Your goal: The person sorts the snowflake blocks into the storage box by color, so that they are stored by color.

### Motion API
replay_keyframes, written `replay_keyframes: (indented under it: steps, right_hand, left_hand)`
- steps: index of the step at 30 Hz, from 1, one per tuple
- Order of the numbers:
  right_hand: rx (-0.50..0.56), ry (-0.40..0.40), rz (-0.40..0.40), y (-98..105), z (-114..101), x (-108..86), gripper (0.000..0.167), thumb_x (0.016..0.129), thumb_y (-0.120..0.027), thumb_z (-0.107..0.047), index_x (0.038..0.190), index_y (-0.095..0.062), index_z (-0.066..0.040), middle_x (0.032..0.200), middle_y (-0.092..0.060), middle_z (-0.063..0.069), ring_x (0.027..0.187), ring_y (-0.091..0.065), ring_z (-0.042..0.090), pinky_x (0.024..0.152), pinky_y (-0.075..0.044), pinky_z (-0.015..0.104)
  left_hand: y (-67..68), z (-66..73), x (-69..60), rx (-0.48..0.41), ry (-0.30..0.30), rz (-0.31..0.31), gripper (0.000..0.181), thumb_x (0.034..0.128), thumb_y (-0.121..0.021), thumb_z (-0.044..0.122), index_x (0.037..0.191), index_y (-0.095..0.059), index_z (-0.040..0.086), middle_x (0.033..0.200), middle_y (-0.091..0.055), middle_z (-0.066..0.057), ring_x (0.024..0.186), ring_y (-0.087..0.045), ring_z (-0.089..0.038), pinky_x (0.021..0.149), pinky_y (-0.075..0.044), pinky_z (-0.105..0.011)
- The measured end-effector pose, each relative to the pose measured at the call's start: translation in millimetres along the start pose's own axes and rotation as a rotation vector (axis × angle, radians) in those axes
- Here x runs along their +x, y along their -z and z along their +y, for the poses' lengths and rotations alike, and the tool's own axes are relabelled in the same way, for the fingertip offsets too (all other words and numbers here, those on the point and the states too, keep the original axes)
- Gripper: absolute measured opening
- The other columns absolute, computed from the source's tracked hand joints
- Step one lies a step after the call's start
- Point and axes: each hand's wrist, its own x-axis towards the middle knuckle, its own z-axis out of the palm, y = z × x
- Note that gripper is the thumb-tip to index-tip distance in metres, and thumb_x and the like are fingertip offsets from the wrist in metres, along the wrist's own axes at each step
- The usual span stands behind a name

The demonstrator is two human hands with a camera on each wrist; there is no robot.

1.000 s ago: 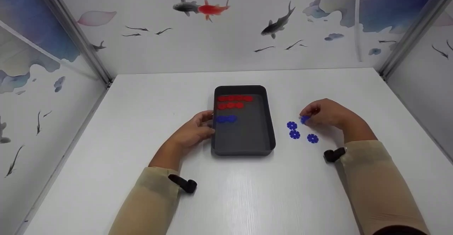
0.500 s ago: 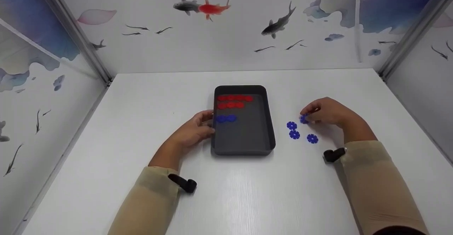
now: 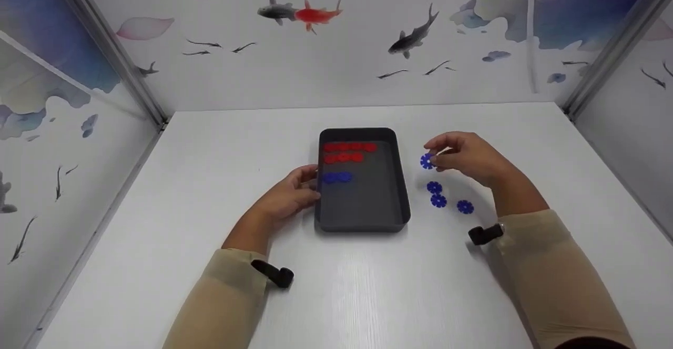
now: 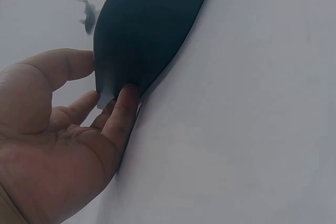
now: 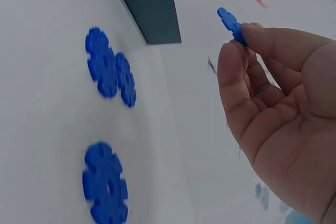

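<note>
A dark grey rectangular tray (image 3: 363,207) lies on the white table. My left hand (image 3: 286,196) rests against the outside of its left wall, thumb and fingertips touching it, as the left wrist view (image 4: 68,124) also shows. Inside the tray, red notched discs (image 3: 343,157) form two rows near the far end, with blue discs (image 3: 337,177) below them at the left. To the tray's right, my right hand (image 3: 470,160) holds a blue flower-shaped notched disc (image 3: 426,161) above the table, pinched between thumb and forefinger; the right wrist view has this disc (image 5: 230,22) nearly edge-on.
Three more blue discs lie right of the tray: two close together, an upper one (image 3: 434,187) and a lower one (image 3: 438,201), and one apart (image 3: 465,207). White panels printed with fish (image 3: 413,33) enclose the table at the back and sides.
My right hand has lifted one blue disc off the table and moved it up and left toward the tray. The left hand and tray keep their places.
</note>
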Motion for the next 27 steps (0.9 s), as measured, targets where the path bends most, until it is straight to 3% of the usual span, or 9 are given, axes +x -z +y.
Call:
replay_keyframes:
  steps: [5,13,20,27]
  right_hand:
    - [0.09,0.11,-0.046,-21,-26,-0.8,0.03,0.102,-0.071,-0.015,0.131,-0.069,-0.012,0.129,-0.068,0.008,0.109,-0.073,0.022,0.093,-0.062,0.026]
    - [0.191,0.215,-0.13,-52,-60,18.2,0.026,0.1,-0.074,-0.012,0.126,-0.072,-0.009,0.115,-0.071,0.006,0.098,-0.072,0.017,0.089,-0.064,0.03]
    - [0.248,0.189,-0.172,-70,-85,47.7,0.028,0.099,-0.075,-0.011,0.127,-0.072,-0.013,0.107,-0.07,0.001,0.088,-0.066,0.015,0.073,-0.057,0.025]
    - [0.2,0.107,-0.285,-80,-93,76.7,0.033,0.098,-0.073,-0.002,0.13,-0.071,-0.01,0.109,-0.074,0.0,0.097,-0.07,0.013,0.082,-0.061,0.027]
  left_hand:
    - [-0.5,0.7,0.2,0.008,-0.001,0.004,0.077,0.0964,-0.064,-0.004,0.164,-0.035,0.015,0.166,-0.044,-0.006,0.15,-0.051,-0.025,0.12,-0.048,-0.043]
    - [-0.4,-0.8,-0.6,0.012,-0.002,0.008,0.077,0.0961,-0.064,-0.004,0.165,-0.035,0.014,0.165,-0.044,-0.007,0.151,-0.05,-0.025,0.12,-0.048,-0.043]
    - [0.2,-1.0,-1.0,0.008,0.005,0.019,0.077,0.0952,-0.065,-0.006,0.164,-0.037,0.015,0.165,-0.045,-0.007,0.15,-0.05,-0.024,0.12,-0.048,-0.043]
    - [-1.1,-0.2,-1.2,-0.013,0.006,0.012,0.078,0.0956,-0.063,-0.006,0.165,-0.034,0.014,0.166,-0.043,-0.006,0.151,-0.051,-0.025,0.122,-0.046,-0.043]
